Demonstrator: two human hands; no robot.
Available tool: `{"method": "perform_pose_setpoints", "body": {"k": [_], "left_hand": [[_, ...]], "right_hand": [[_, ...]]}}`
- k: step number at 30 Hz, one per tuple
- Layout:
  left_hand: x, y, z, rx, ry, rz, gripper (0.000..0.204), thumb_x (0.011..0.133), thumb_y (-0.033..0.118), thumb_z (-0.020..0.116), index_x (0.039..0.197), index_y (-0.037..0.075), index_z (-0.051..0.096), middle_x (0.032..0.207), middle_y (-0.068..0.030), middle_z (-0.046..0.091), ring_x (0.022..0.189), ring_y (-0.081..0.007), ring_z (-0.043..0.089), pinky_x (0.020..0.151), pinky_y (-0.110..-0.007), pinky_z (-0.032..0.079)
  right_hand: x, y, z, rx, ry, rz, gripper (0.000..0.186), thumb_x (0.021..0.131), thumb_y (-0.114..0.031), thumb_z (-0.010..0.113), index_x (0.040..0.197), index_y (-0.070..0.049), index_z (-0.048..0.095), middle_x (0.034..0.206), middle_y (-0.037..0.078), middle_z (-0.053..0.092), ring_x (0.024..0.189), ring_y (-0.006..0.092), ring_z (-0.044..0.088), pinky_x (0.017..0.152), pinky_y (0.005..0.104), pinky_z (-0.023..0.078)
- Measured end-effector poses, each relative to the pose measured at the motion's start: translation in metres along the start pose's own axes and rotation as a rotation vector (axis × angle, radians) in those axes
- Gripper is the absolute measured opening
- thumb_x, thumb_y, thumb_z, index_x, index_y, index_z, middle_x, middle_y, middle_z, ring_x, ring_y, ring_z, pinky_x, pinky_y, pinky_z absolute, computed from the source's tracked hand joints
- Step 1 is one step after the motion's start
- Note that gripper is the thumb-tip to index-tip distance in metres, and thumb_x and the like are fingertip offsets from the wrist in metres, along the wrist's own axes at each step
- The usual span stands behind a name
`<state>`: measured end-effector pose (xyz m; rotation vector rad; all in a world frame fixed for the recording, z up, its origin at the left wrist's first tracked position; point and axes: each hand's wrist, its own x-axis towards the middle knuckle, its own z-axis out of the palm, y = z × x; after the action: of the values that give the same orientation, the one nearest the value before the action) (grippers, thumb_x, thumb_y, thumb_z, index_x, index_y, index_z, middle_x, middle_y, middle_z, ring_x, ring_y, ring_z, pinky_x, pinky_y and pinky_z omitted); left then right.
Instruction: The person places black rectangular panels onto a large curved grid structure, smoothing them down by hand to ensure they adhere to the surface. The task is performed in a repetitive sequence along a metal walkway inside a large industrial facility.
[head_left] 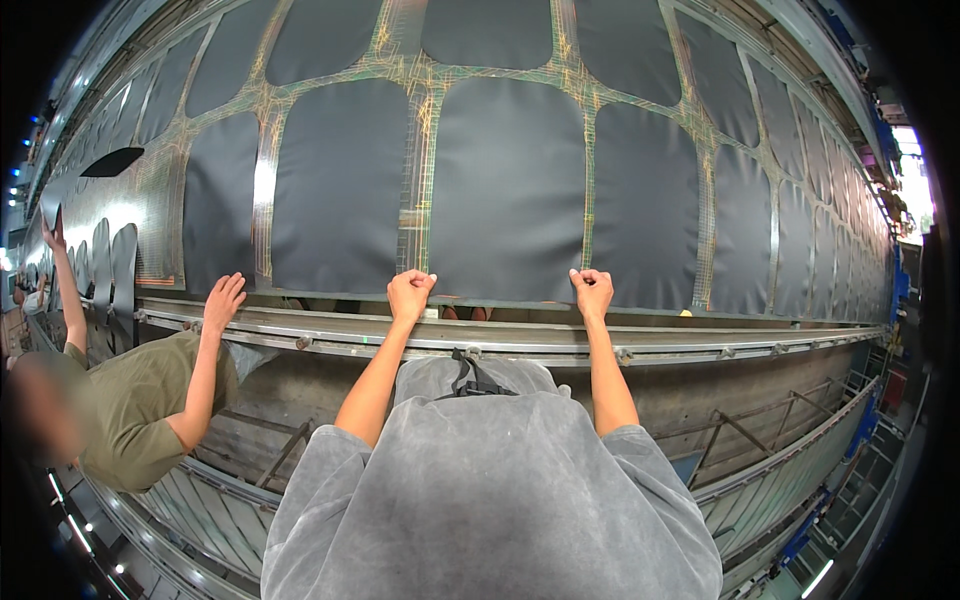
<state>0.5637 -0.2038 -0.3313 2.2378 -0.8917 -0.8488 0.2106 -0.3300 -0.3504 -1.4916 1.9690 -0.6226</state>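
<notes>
A dark grey, leather-like sheet (510,190) with rounded far corners lies flat on the long table in front of me. My left hand (410,296) is closed at its near left corner, thumb and fingers pinching the edge. At the near right corner my right hand (592,294) pinches the same edge in a similar way. Similar sheets lie to either side, one on the left (340,190) and another on the right (648,205), with narrow strips of the table showing between them.
The metal table (160,225) is covered in fine coloured scratch lines. Along its near side runs a metal rail (500,340). On my left a co-worker (150,410) reaches over the table, one hand on a sheet's near edge. A curled dark piece (112,162) rises beyond them.
</notes>
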Motion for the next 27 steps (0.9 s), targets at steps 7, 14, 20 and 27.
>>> {"method": "perform_pose_setpoints", "body": {"k": [7, 14, 20, 27], "left_hand": [[0.000, -0.004, 0.002, -0.005, 0.001, -0.006, 0.023, 0.076, 0.026, 0.080, 0.083, 0.004, 0.076, 0.067, -0.0069, 0.069, 0.062, -0.0162, 0.064, 0.064, -0.031, 0.050], [0.013, 0.011, -0.008, 0.011, -0.104, -0.124, 0.026, 0.071, 0.025, 0.079, 0.089, 0.005, 0.077, 0.073, -0.0054, 0.072, 0.069, -0.0158, 0.068, 0.070, -0.030, 0.053], [0.027, 0.034, 0.003, 0.152, 0.060, -0.042, 0.033, 0.070, 0.032, 0.079, 0.089, 0.005, 0.075, 0.078, -0.0085, 0.069, 0.072, -0.0216, 0.066, 0.071, -0.034, 0.052], [0.050, 0.053, 0.019, 0.155, 0.239, 0.046, 0.032, 0.076, 0.039, 0.079, 0.083, 0.009, 0.075, 0.099, -0.0103, 0.062, 0.101, -0.0306, 0.054, 0.088, -0.042, 0.045]], "right_hand": [[-0.001, -0.003, 0.000, 0.027, 0.003, 0.028, 0.027, 0.072, -0.026, 0.083, 0.081, -0.003, 0.073, 0.086, 0.008, 0.059, 0.075, 0.0213, 0.059, 0.072, 0.0355, 0.049], [0.005, -0.015, -0.015, -0.020, -0.099, 0.084, 0.027, 0.072, -0.023, 0.082, 0.089, -0.004, 0.073, 0.081, 0.006, 0.062, 0.069, 0.0166, 0.055, 0.071, 0.0323, 0.049], [0.018, -0.032, -0.017, 0.208, -0.156, 0.123, 0.036, 0.074, -0.022, 0.080, 0.102, -0.001, 0.072, 0.082, 0.005, 0.068, 0.070, 0.0108, 0.059, 0.070, 0.0269, 0.050], [0.070, -0.064, -0.006, 0.140, -0.127, 0.142, 0.041, 0.076, -0.029, 0.080, 0.104, 0.000, 0.072, 0.087, 0.010, 0.073, 0.079, 0.0186, 0.069, 0.077, 0.0315, 0.054]]}}
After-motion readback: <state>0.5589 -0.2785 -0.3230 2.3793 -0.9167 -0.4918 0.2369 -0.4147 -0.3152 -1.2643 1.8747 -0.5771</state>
